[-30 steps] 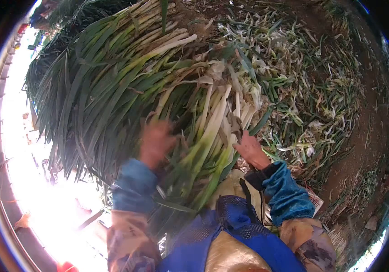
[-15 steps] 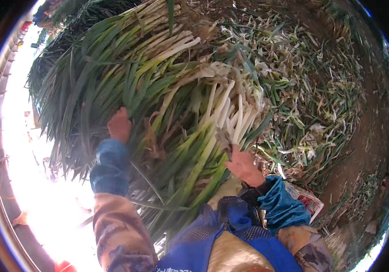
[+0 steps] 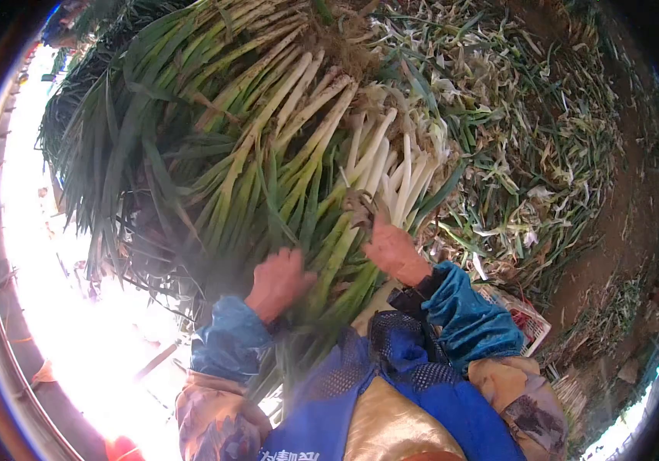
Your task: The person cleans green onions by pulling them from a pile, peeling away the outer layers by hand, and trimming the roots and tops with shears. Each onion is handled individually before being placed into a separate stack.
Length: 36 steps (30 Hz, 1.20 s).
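My left hand (image 3: 279, 284) is curled among the long leaves of the green onions (image 3: 248, 173), slightly smeared by motion, with leaves running beneath its fingers. My right hand (image 3: 395, 250) is closed with its fingers pointing up, over the stalks of a cleaner bunch (image 3: 402, 180) of white-stemmed green onions. A small grey, dirt-coloured piece (image 3: 358, 206) sticks out at its fingertips; I cannot tell what kind of thing it is. Soil-covered roots (image 3: 345, 46) show on the onions higher up.
A broad heap of peeled leaves and skins (image 3: 529, 161) covers the ground to the right. A printed box (image 3: 525, 319) stands beside my right sleeve. Bare soil (image 3: 567, 300) lies farther right, and dark green leaves are piled at the upper left. Bright glare washes out the lower left.
My left hand has moved right and toward my body from the leaves at the left. More pale stalks show in the middle, and brown dry leaves there are gone. My right hand shifted slightly left.
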Available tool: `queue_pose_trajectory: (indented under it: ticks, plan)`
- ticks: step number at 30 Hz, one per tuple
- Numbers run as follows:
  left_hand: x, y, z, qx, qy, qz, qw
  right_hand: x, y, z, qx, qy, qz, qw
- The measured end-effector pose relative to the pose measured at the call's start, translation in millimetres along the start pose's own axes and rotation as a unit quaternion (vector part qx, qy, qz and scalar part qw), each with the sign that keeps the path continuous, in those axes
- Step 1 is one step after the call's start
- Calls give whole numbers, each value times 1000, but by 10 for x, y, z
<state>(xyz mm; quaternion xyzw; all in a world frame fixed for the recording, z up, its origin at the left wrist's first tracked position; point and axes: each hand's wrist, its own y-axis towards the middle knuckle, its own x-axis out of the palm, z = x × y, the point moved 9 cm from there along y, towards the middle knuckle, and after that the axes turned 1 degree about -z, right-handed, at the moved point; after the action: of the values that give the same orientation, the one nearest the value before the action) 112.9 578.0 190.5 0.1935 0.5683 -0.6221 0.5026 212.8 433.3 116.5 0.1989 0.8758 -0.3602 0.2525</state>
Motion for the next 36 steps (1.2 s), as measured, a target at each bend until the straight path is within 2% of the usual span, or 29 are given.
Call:
queue_pose_trajectory:
  ticks: [2, 5, 7, 8, 10, 13, 14, 16, 17, 20, 23, 25, 26, 27, 29, 32, 35, 36]
  plan:
    - [-280, 204, -15, 3, -61, 106, 993, 128, -81, 150, -62, -29, 64, 996]
    - [-558, 787, -79, 68, -136, 266, 952, 149, -103, 156, -15, 18, 42, 999]
    - [-292, 1305, -263, -7, -126, 243, 962, 74, -146, 44, -73, 71, 58, 993]
    - [-126, 1442, -322, -7, -54, 277, 959, 27, -176, 3, -101, 97, 65, 988]
    - [81, 1553, -356, -8, 94, 337, 937, -23, -199, -34, -71, 83, 38, 993]
    - [309, 1683, -463, -47, 118, 251, 960, -24, -254, -43, -40, 89, 5, 995]
    - [418, 1728, -547, -51, 79, 174, 980, 3, -286, -28, -33, 95, -7, 995]
    - [586, 1744, -732, -63, 0, 23, 998, 57, -394, -76, -99, 103, 29, 989]
    - [559, 1737, -736, -63, -27, 31, 997, 53, -438, -105, -132, 106, 50, 984]
    - [557, 1571, -679, -62, -91, 47, 993, 99, -538, -209, -90, 67, -18, 993]
    - [537, 1363, -514, -59, -110, 45, 991, 10, -465, -142, -97, 73, 71, 990]
    - [524, 1196, -429, -59, -114, 20, 991, -36, -222, 65, -9, 84, 31, 996]
    - [489, 1075, -401, -45, -147, 43, 987, -38, -168, 153, 37, 92, 10, 995]
    - [476, 922, -388, -32, -180, 64, 981, -52, -224, 137, 30, 91, 9, 995]
    - [461, 743, -386, -31, -274, 86, 957, -108, -444, 58, 17, 89, 2, 996]
    - [588, 621, -435, -72, -453, 75, 886, 155, -937, -116, 1, 45, -87, 995]
    - [888, 685, -480, -117, -595, 30, 794, 151, -1176, -205, -65, 84, -45, 993]
    - [1020, 708, -546, -130, -621, 15, 773, 156, -1131, -167, -53, 75, -46, 995]
